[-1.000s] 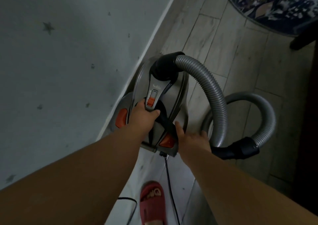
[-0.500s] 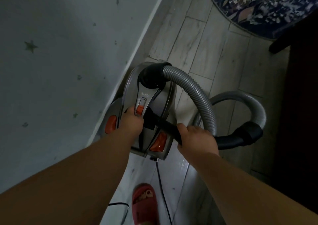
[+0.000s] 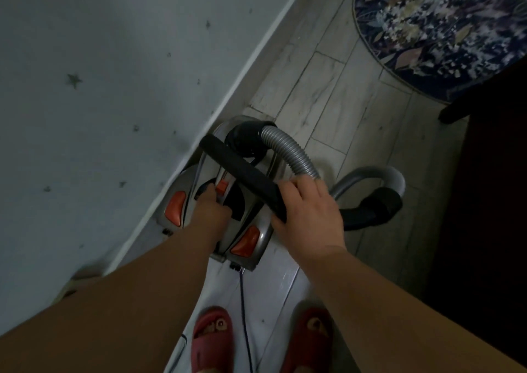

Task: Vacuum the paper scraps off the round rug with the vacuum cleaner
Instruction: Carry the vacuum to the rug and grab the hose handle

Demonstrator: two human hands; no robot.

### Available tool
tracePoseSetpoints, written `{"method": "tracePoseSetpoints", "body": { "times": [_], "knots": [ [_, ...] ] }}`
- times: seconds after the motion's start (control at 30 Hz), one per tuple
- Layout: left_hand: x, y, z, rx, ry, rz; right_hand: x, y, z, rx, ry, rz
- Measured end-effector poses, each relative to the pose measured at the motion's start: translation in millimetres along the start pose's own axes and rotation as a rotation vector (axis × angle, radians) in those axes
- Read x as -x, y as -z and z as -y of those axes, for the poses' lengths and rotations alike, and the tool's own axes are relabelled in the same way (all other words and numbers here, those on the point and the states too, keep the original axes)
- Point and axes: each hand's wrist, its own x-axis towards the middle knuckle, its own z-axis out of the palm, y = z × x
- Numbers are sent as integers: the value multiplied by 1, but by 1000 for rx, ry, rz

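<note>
head view, looking down in a dim room: the vacuum cleaner (image 3: 258, 214), a grey canister with orange buttons, sits on the pale plank floor (image 3: 336, 98) right against the skirting of a grey wall (image 3: 99, 87) dotted with small stars. the left hand (image 3: 212, 210) reaches down onto the top of the canister, its fingers curled into the dark carry-handle recess just beside a small orange switch, so it grips the machine. the right hand (image 3: 308, 215) is wrapped around the near end of a black tube (image 3: 242, 174), which slants across the top of the canister towards the wall. a ribbed grey hose (image 3: 293, 153) arches out of the black socket at the front of the canister, passes behind the right hand, and loops over the floor to a black cuff on the right. the round rug (image 3: 379, 58), dark blue with a leaf pattern, lies well apart at the upper right, with pale paper scraps (image 3: 427, 18) scattered over it. a dark piece of furniture (image 3: 490, 201) overlaps its near edge. at the bottom, two red slippers (image 3: 212, 338) flank a thin power cord (image 3: 245, 315) running back from the canister.
</note>
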Motion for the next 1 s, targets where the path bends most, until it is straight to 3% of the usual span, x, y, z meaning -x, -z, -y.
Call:
{"method": "tracePoseSetpoints", "body": {
  "times": [0.13, 0.57, 0.77, 1.0],
  "knots": [
    [0, 1, -8, 14, 37, -2, -30, 22, 7, 31, 32, 16],
    [-31, 6, -16, -104, -30, 13, -126, 38, 34, 1, -137, 664],
    [-44, 2, -16, -76, -29, 8, -135, 27, 34, -44, -160, 671],
    [-63, -3, -12, -78, -21, 34, -144, 23, 33, 23, -153, 798]
  ]
}}
